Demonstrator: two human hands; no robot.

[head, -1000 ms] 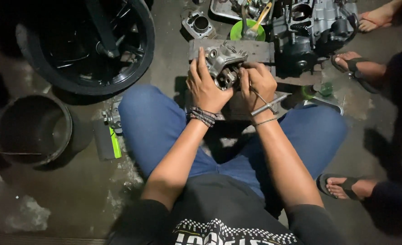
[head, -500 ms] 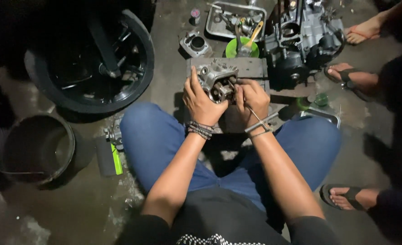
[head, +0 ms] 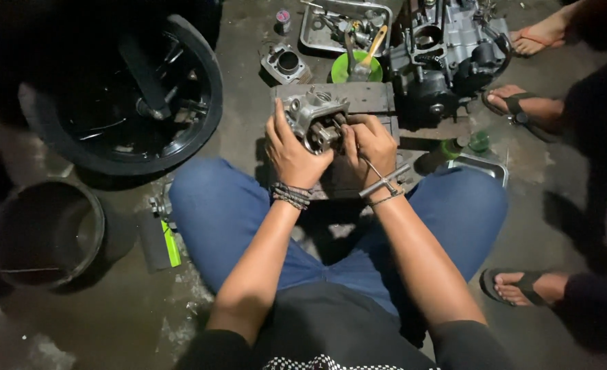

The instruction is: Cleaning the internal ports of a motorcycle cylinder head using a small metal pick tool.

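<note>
We steady the heavy, rigid, oily-looking cylinder head [head: 314, 116] on the wooden block [head: 365, 99] with our left hand [head: 291, 152] clamped round its body, the best grip, while our right hand [head: 370, 145] closes on a T-handled tool [head: 383, 183].

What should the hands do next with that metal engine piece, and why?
Probably keep the left hand steadying the cylinder head while the right hand turns the T-handle tool a little: its tip seems to sit in the part.
</note>
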